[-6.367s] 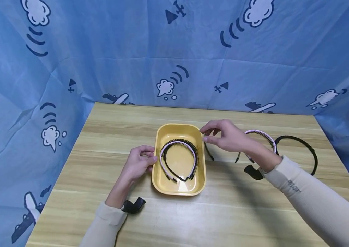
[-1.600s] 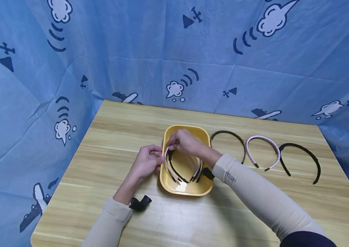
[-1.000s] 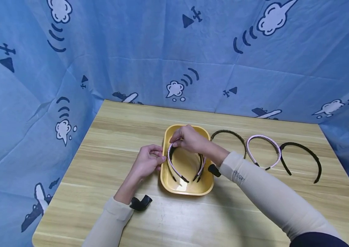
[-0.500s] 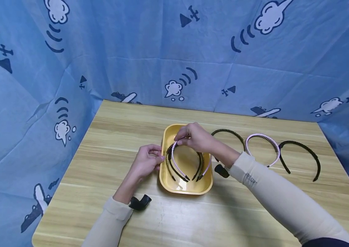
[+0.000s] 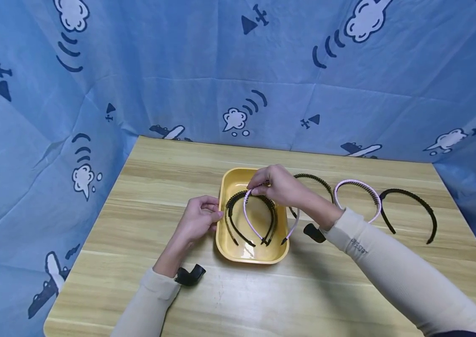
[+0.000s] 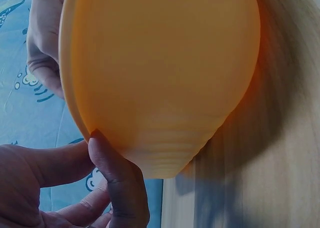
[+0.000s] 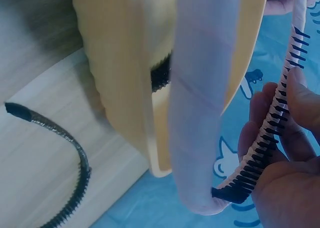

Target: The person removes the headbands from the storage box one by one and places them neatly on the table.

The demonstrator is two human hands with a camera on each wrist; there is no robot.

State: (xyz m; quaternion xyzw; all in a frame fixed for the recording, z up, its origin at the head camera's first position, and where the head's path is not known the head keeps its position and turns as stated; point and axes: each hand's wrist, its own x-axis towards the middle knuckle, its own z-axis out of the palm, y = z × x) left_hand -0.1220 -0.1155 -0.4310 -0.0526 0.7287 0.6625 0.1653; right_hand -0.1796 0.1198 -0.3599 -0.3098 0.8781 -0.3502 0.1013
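Head view faces down; 2 wrist close-ups seemingly share tray (image 6: 165, 72).

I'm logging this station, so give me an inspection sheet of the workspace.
Surface: wood-grain table.
Job's things: yellow tray with dark headbands inside; held pink headband above it; brown headband, second pink headband and black headband on the table to its right.
Clutter: nothing seen.
Hands: left hand pinches the tray's rim; right hand pinches the held pink headband.
Cables: nothing seen.
Surroundings: blue printed curtain behind and beside the table.
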